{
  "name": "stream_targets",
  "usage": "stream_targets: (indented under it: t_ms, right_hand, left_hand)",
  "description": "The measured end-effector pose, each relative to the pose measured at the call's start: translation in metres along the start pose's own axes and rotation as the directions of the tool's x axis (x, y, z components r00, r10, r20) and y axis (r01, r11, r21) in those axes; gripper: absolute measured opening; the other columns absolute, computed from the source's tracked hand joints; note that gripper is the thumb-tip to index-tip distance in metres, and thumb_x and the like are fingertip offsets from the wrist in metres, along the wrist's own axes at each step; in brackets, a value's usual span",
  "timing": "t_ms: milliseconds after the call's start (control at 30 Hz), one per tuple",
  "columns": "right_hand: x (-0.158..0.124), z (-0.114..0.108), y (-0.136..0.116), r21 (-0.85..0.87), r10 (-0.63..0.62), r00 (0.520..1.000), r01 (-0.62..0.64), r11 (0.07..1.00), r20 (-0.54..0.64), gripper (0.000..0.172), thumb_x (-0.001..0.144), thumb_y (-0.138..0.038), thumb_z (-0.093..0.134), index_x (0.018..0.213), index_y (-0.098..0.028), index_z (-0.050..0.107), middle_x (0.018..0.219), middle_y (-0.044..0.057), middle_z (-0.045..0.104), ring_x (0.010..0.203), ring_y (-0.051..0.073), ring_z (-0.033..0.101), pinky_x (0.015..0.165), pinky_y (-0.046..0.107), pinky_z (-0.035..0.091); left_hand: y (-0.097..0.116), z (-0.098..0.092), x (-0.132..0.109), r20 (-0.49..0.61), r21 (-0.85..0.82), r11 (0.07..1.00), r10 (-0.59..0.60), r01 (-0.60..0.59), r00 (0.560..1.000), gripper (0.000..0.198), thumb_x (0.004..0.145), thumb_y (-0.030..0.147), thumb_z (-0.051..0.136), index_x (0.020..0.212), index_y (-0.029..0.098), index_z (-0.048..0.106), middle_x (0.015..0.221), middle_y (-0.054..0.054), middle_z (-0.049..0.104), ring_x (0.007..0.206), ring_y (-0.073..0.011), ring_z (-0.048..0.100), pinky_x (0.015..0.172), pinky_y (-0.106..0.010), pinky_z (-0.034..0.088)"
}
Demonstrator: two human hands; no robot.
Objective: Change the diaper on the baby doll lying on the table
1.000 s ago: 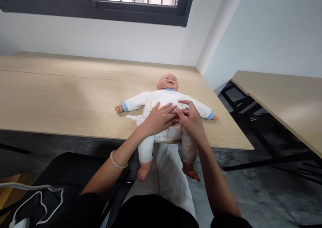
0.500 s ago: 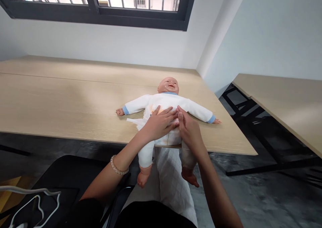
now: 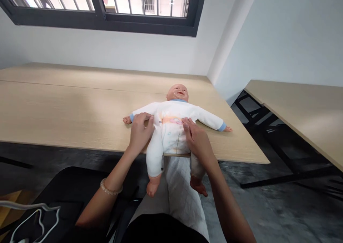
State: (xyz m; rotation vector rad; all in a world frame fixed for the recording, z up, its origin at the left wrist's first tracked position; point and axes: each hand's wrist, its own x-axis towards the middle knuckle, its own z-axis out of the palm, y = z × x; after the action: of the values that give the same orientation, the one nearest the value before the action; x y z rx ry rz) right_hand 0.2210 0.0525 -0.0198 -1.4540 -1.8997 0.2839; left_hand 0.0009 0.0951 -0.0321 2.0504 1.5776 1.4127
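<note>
White-suited baby doll (image 3: 168,135) lying across the pale wood table's front edge (image 3: 66,148), legs (image 3: 154,160) overhanging: the left hand (image 3: 140,134), now moved apart from the right hand (image 3: 197,141), curls at its side, grip unclear, while the right lies open on its belly.

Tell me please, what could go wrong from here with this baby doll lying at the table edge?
The legs of the baby doll hang past the front edge of the wooden table, so it could perhaps tip or slide off if the left hand and the right hand both let go. A white cable at lower left might also catch the left arm if it moves back.
</note>
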Motion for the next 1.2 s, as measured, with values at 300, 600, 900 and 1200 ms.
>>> stream_targets:
  t_ms: [300,600,900,1200]
  right_hand:
    - [-0.001,-0.001,-0.001,-0.028,-0.02,1.0,0.02,0.999,0.013,0.055,0.106,-0.041,0.026,0.136,-0.011,0.061,0.144,0.013,0.056,0.142,0.029,0.044,0.117,0.049,0.038]
    - [-0.002,0.0,0.002,-0.034,-0.024,1.0,0.024,0.999,0.017,0.053,0.106,-0.04,0.027,0.137,-0.011,0.06,0.143,0.013,0.057,0.141,0.029,0.045,0.116,0.049,0.039]
    - [-0.002,0.0,0.0,-0.032,-0.014,1.0,0.014,0.999,0.012,0.052,0.105,-0.039,0.028,0.135,-0.01,0.06,0.142,0.014,0.057,0.141,0.03,0.046,0.116,0.049,0.04]
    - [-0.001,0.003,0.001,-0.06,-0.014,1.0,0.014,0.998,0.003,0.05,0.105,-0.036,0.028,0.136,-0.012,0.06,0.144,0.014,0.056,0.141,0.028,0.046,0.115,0.049,0.041]
  left_hand:
    - [-0.052,-0.009,-0.003,0.189,0.32,0.946,-0.01,-0.052,0.982,0.015,0.085,0.029,0.061,0.093,0.02,0.07,0.1,-0.012,0.068,0.116,-0.0385,0.054,0.111,-0.063,0.031]
    - [-0.051,-0.028,-0.003,0.249,0.322,0.947,-0.065,-0.019,0.966,0.028,0.09,0.039,0.053,0.069,0.021,0.053,0.079,-0.009,0.06,0.094,-0.0319,0.058,0.089,-0.049,0.048]
    - [-0.037,-0.053,-0.018,0.399,0.034,0.984,-0.172,0.173,0.901,0.027,0.074,0.041,0.066,0.066,0.02,0.052,0.066,0.0,0.055,0.065,-0.018,0.05,0.062,-0.029,0.039]
    - [-0.024,-0.068,-0.025,0.372,-0.367,0.816,-0.311,0.446,0.874,0.039,0.063,0.044,0.085,0.078,0.017,0.061,0.075,0.0,0.065,0.071,-0.0154,0.061,0.067,-0.025,0.047]
